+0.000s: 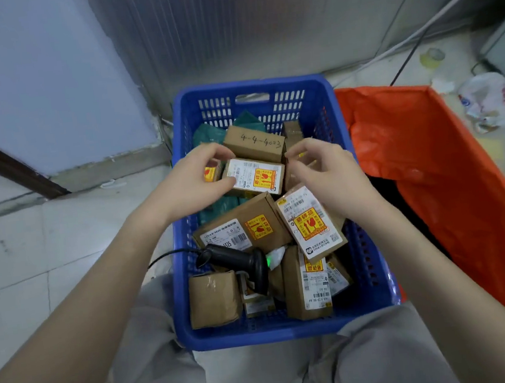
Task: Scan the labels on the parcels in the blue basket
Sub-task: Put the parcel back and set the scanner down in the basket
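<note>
A blue basket stands on the floor between my knees, filled with several small cardboard parcels. My left hand grips the left end of a small brown parcel with a white label and a yellow fragile sticker. My right hand hovers just right of that parcel with curled fingers apart, holding nothing. Behind it lies a box marked "4-4-4003". A black handheld scanner with a green light lies loose among the parcels near the basket's front, its cable running out to the left.
An orange plastic sack stands open right of the basket. A crumpled white bag and a tape roll lie on the floor at the far right. A wall rises behind the basket. Grey tiled floor extends left.
</note>
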`<action>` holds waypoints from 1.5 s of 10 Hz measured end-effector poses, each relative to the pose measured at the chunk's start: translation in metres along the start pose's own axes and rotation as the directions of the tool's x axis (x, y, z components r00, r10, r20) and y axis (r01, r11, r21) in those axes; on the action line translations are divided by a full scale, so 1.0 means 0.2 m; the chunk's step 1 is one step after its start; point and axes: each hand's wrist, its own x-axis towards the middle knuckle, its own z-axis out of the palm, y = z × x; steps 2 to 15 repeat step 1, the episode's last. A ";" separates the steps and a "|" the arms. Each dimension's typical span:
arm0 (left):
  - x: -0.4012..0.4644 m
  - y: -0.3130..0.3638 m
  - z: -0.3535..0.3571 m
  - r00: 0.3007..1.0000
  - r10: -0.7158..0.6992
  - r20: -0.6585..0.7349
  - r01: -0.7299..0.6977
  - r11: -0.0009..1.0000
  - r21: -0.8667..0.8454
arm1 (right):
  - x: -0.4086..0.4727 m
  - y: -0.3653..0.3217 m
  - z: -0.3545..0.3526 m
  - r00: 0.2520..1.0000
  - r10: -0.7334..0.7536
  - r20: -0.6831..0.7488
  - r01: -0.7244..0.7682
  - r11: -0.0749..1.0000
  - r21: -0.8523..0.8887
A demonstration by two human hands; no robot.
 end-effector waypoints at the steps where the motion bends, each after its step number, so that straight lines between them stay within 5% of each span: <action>1: -0.09 0.22 -0.17 0.990 0.106 -0.095 -0.109 0.994 -0.024 | -0.09 -0.18 -0.16 0.988 -0.122 -0.094 0.130 0.987 0.091; 15: -0.09 0.22 -0.17 0.990 0.106 -0.095 -0.109 0.994 -0.024 | -0.09 -0.18 -0.16 0.988 -0.122 -0.094 0.130 0.987 0.091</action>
